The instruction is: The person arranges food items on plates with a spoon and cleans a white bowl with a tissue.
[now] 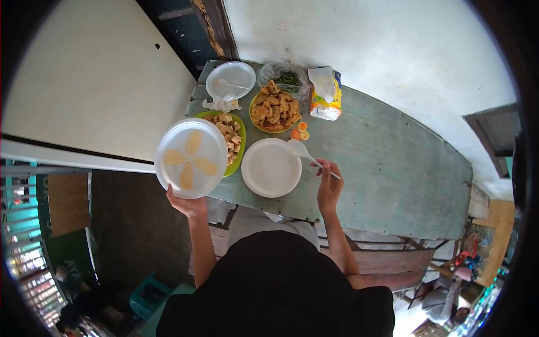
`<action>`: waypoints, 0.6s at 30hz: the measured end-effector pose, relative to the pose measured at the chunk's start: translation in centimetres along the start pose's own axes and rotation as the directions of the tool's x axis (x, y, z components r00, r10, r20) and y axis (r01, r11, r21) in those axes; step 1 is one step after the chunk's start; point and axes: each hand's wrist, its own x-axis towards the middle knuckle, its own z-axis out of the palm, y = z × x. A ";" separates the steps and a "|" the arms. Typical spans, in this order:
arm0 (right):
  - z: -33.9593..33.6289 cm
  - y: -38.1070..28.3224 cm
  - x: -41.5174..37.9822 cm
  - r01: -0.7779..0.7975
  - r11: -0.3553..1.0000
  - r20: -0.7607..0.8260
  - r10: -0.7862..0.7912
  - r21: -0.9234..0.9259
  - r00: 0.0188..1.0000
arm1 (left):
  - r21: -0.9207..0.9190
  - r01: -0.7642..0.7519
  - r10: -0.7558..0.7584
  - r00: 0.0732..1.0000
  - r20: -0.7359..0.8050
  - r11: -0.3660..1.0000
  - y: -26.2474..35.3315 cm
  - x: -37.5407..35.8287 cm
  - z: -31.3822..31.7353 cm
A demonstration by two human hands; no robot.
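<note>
Your left hand has its grip pinching the near edge of the upper plate, which hangs over the tabletop's left edge. Your right hand's grip pinches the handle of the white spoon, whose bowl overlaps the right rim of the lower plate; you cannot tell whether they touch.

The upper plate looks light, thin and likely to flex, so support from beneath should suit it better than a hard squeeze on the rim. Keep it level: its yellowish strips, set in a cross, could slide if they are loose. The spoon looks light and smooth, best held mid-handle.

The upper plate hides part of the green dish of pale chunks, so it stands in the way there. Beyond the lower plate is the yellow dish of fried pieces, with small orange-and-white items just beside it. Farther back are bagged greens and a tissue pack.
</note>
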 end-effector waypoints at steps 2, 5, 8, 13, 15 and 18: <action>3.0 0.6 -0.6 -0.050 0.995 -0.009 0.051 0.086 0.999 | 0.011 -0.025 0.025 1.000 -0.006 1.000 2.0 2.4 0.0; 7.0 2.4 -1.3 -0.092 0.986 0.002 0.093 0.142 0.996 | 0.010 0.012 -0.012 1.000 -0.006 1.000 4.6 5.5 -0.1; 10.4 5.0 -1.5 -0.093 0.994 -0.001 0.093 0.058 0.996 | 0.020 0.036 -0.036 0.999 0.015 0.999 5.9 9.0 -1.4; 14.0 8.4 -0.6 0.003 0.994 0.093 0.008 -0.111 0.996 | 0.063 0.140 -0.140 0.990 0.000 0.988 5.9 11.9 -2.1; 14.8 8.1 -0.3 -0.056 0.985 0.097 0.072 -0.165 0.993 | 0.063 0.244 -0.248 0.966 0.068 0.968 5.7 12.4 -2.4; 15.3 8.7 0.3 -0.027 0.977 0.101 0.049 -0.213 0.994 | 0.052 0.297 -0.300 0.950 0.086 0.954 5.5 12.4 -2.0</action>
